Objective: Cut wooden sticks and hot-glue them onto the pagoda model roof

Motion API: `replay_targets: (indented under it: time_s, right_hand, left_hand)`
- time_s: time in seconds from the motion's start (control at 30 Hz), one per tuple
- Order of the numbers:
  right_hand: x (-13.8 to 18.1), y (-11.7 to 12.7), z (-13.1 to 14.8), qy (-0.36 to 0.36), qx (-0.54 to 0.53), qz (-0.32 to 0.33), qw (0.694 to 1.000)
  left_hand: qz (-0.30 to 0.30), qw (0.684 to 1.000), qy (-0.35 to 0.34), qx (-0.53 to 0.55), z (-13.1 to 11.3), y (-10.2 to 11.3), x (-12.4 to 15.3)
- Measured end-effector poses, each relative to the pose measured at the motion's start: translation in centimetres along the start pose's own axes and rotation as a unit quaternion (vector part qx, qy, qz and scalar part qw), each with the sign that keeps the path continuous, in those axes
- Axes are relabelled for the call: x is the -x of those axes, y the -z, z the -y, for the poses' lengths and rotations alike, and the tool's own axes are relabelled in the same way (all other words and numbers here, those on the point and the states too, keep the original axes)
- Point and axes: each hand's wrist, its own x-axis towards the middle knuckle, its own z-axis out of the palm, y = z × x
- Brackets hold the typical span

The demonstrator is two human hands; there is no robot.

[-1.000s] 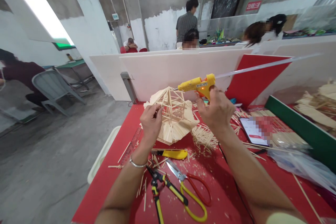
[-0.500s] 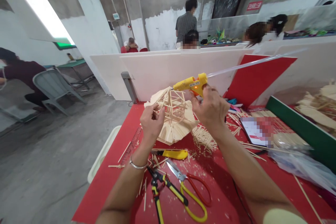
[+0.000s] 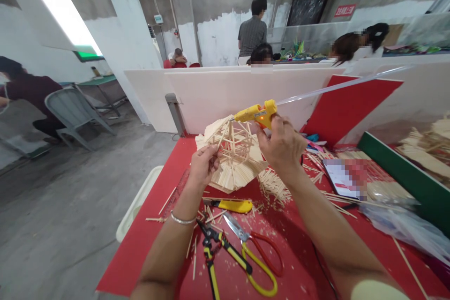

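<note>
My right hand point(image 3: 284, 144) is wrapped round the grip of a yellow hot glue gun point(image 3: 255, 113) with a lit orange lamp. A long clear glue stick point(image 3: 337, 85) sticks out of its back. The nozzle touches or nearly touches the top of a model built of thin wooden sticks point(image 3: 234, 147), an open frame on a wide, flared base of sticks laid side by side. On the model's left side, my left hand point(image 3: 204, 165) is closed, thumb and forefinger pinching a thin wooden stick point(image 3: 221, 138) that slants up towards the nozzle. Its other fingers are curled.
On the red table lie a yellow cutter knife point(image 3: 235, 206), scissors point(image 3: 251, 243), pruning shears point(image 3: 214, 248), a loose stick pile point(image 3: 274, 186) and a phone point(image 3: 339, 177). A green board point(image 3: 404, 178) stands at right. White panels point(image 3: 253, 89) rise behind; several people are beyond.
My left hand has shifted slightly right, and its thumb and forefinger now reach further along the slanting stick. The glue gun stays at the model's top. The whole view has shifted a little.
</note>
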Motion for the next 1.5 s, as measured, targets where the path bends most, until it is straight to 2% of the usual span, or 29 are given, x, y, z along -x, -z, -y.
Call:
replay_targets:
  time_s: [0.2, 0.5, 0.83, 1.1, 1.5]
  right_hand:
    - [-0.2, -0.09, -0.47, -0.029, 0.026, -0.007, 0.999]
    - [-0.51, -0.13, 0.1, -0.014, 0.033, -0.029, 0.999]
    - [-0.4, -0.46, 0.08, -0.019, 0.018, -0.009, 1.0]
    - [-0.47, -0.51, 0.17, -0.001, 0.04, -0.023, 0.999]
    - [-0.52, -0.47, -0.26, -0.022, 0.018, -0.008, 1.0]
  left_hand:
    - [0.004, 1.0, -0.025, -0.007, 0.23, 0.01, -0.1]
    - [-0.003, 0.999, -0.031, -0.026, -0.06, -0.58, -0.27]
    - [-0.008, 0.999, -0.048, -0.013, 0.22, -0.61, -0.43]
    - [-0.021, 0.998, -0.063, -0.018, 0.37, -0.62, -0.2]
    - [-0.029, 0.996, -0.081, -0.025, 0.6, -0.8, -0.29]
